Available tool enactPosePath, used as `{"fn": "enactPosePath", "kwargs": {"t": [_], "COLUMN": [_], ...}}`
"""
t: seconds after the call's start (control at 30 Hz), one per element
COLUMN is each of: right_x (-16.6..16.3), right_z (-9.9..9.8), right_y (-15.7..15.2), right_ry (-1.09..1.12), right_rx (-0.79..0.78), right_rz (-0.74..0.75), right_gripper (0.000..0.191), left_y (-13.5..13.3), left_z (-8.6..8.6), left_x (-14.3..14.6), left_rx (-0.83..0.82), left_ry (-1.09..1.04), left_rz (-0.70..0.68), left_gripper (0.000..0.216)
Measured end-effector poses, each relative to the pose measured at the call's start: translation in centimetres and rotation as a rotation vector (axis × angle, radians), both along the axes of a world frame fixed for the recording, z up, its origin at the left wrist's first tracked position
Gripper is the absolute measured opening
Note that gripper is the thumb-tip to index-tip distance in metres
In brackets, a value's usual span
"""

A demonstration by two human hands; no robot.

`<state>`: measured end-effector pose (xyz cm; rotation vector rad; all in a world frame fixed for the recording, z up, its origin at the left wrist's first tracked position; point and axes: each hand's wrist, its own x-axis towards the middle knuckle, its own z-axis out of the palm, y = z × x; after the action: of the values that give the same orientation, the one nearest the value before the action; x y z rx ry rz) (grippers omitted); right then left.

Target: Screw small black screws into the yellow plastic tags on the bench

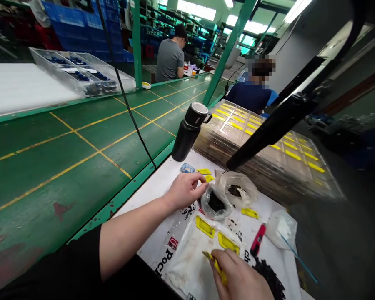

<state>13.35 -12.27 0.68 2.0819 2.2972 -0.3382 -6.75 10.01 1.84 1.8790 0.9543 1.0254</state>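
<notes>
My right hand [242,275] grips a thin yellow plastic part [219,270], partly covered by the fingers, above a white padded sheet [187,266]. Two flat yellow pieces [205,226] lie on that sheet just beyond the hand. Over the rim of a clear plastic bag [217,204] with small black bits inside, my left hand [187,191] has thumb and fingers bent together in a pinch. Whatever is between those fingertips is too small to tell. More yellow pieces [203,171] lie behind the left hand.
A black flask [187,131] stands by the green gridded conveyor [90,141]. Another bag [248,185], a red-handled tool [258,239] and black parts [270,277] lie on the right. A black tube [265,131] slants over stacked trays [300,171]. Two people sit farther back.
</notes>
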Motion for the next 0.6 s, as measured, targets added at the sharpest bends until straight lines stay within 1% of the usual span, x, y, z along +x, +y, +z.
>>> {"fn": "enactPosePath", "kwargs": {"t": [0.07, 0.13, 0.23, 0.33, 0.43, 0.53, 0.6], "right_x": [-1.9, -3.1, -3.1, -1.5, 0.4, 1.9, 2.6], "right_z": [1.1, 1.7, 1.3, 0.4, 0.3, 0.7, 0.8], "right_y": [1.8, 3.0, 3.6, 2.6, 0.8, -1.0, -2.1], "right_ry": [-0.086, -0.123, -0.136, -0.092, -0.004, 0.076, 0.103], "right_rx": [-0.033, -0.051, 0.010, 0.159, 0.312, 0.368, 0.383], "right_rz": [0.006, 0.024, 0.032, 0.038, 0.074, 0.076, 0.057], "right_gripper": [0.024, 0.018, 0.015, 0.019, 0.025, 0.026, 0.025], "left_y": [0.1, 0.2, 0.3, 0.4, 0.3, -0.4, -1.4], "left_z": [0.0, -0.1, -0.2, -0.4, -0.7, -1.0, -0.9], "left_x": [0.0, 0.0, 0.0, 0.0, 0.0, 0.1, 0.1], "left_rx": [0.010, 0.022, 0.054, 0.104, 0.175, 0.262, 0.319], "left_ry": [0.007, 0.016, 0.037, 0.064, 0.103, 0.148, 0.177], "left_rz": [0.002, -0.004, -0.022, -0.039, -0.076, -0.141, -0.205], "left_gripper": [0.021, 0.022, 0.023, 0.023, 0.022, 0.023, 0.024]}}
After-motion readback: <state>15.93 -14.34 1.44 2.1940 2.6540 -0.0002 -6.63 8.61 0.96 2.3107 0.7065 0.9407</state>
